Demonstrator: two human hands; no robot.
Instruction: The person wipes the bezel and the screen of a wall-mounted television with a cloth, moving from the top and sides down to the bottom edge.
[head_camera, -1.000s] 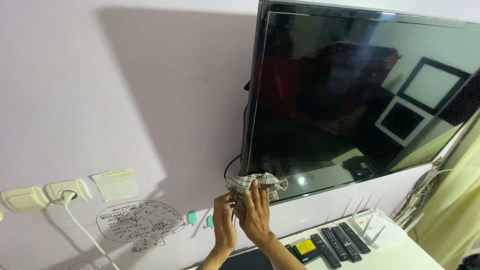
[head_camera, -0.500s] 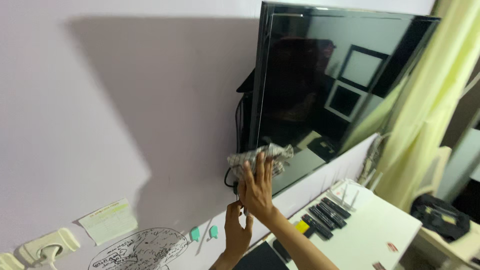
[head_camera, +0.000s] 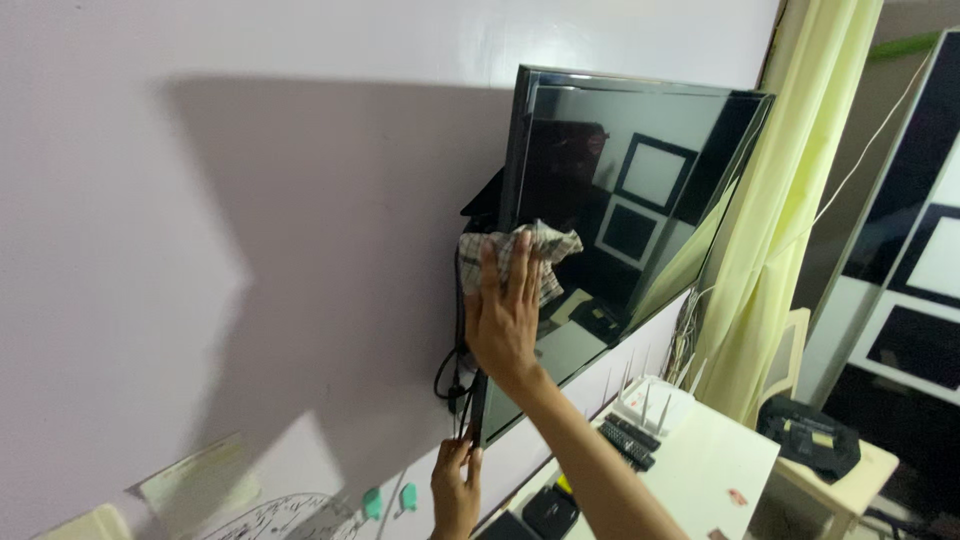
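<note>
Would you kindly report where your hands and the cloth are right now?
Right hand flat, pressing checked cloth on black wall-mounted television. Left hand at television's bottom corner. Black cables dangle beside.

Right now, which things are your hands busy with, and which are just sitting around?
In use:
checked cloth under right hand
television
left hand at its bottom corner

Just lying about:
remote controls
white table
curtain
black cables
</note>
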